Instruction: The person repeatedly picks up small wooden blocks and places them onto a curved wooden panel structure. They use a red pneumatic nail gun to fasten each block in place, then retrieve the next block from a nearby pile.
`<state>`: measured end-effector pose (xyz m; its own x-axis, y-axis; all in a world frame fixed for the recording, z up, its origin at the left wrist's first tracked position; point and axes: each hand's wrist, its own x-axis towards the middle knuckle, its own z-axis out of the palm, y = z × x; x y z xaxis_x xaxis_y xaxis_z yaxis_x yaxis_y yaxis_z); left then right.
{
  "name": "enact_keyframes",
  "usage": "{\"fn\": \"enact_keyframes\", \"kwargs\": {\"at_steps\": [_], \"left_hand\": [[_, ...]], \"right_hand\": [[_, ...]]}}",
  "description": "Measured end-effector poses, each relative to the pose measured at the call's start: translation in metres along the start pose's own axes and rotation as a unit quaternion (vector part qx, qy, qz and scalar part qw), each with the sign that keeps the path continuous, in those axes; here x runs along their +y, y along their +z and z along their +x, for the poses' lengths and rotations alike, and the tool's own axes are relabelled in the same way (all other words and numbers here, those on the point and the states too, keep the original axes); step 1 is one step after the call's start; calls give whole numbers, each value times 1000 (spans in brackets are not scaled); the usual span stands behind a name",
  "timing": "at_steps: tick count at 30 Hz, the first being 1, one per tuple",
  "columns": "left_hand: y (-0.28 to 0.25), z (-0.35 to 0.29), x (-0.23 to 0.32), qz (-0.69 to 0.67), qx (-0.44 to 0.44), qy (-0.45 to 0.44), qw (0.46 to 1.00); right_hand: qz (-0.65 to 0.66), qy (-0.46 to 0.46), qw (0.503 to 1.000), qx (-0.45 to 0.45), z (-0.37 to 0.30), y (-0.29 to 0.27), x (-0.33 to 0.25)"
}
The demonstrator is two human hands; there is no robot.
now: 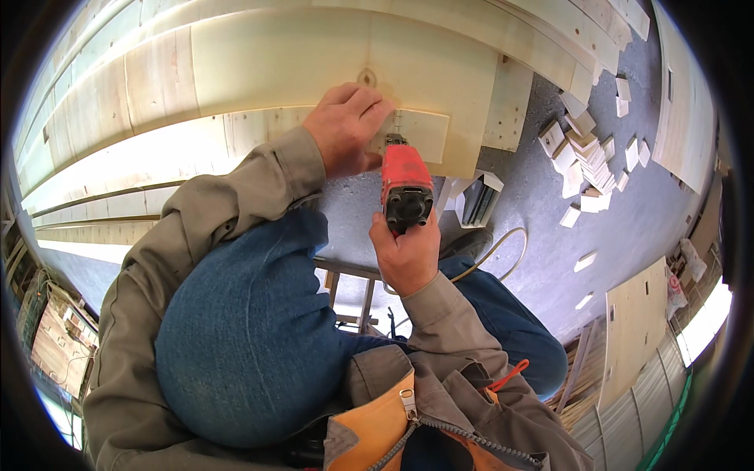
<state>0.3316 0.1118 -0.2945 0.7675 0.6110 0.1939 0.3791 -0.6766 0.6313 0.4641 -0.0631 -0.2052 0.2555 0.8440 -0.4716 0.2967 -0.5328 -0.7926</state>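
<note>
My right hand point(410, 255) is wrapped round the grip of a red and black nail gun point(406, 173). The gun's nose touches or hovers just over a thin wooden strip point(428, 135), close to its right end; I cannot tell which. That strip lies along the near edge of a wide pale wooden panel point(283, 67). Just left of the nose, my left hand point(349, 129) holds the strip at the panel's edge, fingers over the top and thumb at the near side. A pale air hose point(524, 243) curves away to the right of my right hand.
More long boards point(153, 74) are layered at the left and far side. Small wooden blocks point(585, 161) lie scattered on the grey floor point(510, 177) to the right. An open box of dark strips point(477, 200) stands below the panel's corner. Another panel point(635, 326) is at lower right.
</note>
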Motion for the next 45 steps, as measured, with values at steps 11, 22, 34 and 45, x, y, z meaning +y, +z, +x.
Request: {"fn": "enact_keyframes", "kwargs": {"at_steps": [11, 22, 34, 45], "left_hand": [[0, 1, 1, -2, 4, -3, 1000], [0, 0, 1, 5, 4, -3, 1000], [-1, -1, -1, 5, -7, -3, 1000], [0, -3, -1, 4, -13, -2, 1000]], "right_hand": [[-36, -44, 998, 6, -3, -1, 2], [-10, -32, 999, 22, -2, 3, 3], [-17, -14, 1000, -9, -16, -2, 9], [-17, -17, 1000, 3, -19, 0, 10]]}}
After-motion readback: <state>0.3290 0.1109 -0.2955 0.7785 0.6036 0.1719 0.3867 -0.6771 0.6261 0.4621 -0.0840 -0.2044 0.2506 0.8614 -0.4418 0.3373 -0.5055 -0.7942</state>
